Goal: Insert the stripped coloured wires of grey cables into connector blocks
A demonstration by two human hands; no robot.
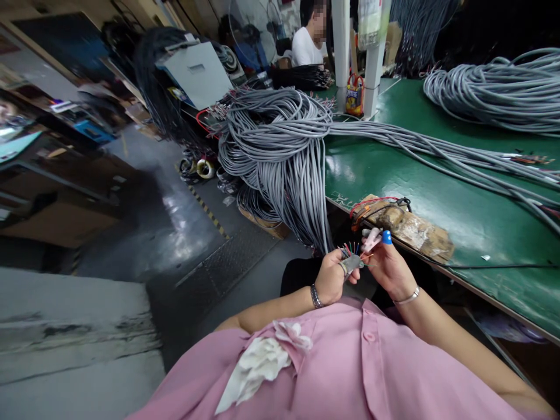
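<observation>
In front of the pink shirt, my left hand (330,279) is closed around a bundle of thin coloured wires (352,248), whose ends fan out above the fingers. A grey piece (350,265) lies along the left thumb; whether it is a cable jacket or a finger covering I cannot tell. My right hand (392,273) is close beside it, with a blue finger cot (387,237) on one digit and pale wrapping (371,238) on others. Its fingers bend toward a few reddish wires (366,255) and appear to pinch them.
A worn wooden block (413,230) with leads sits at the edge of the green table (490,233). Grey cables (280,128) heap over the table's left end, and another coil (499,90) lies at the back right. A person (306,46) sits behind a white post (341,44).
</observation>
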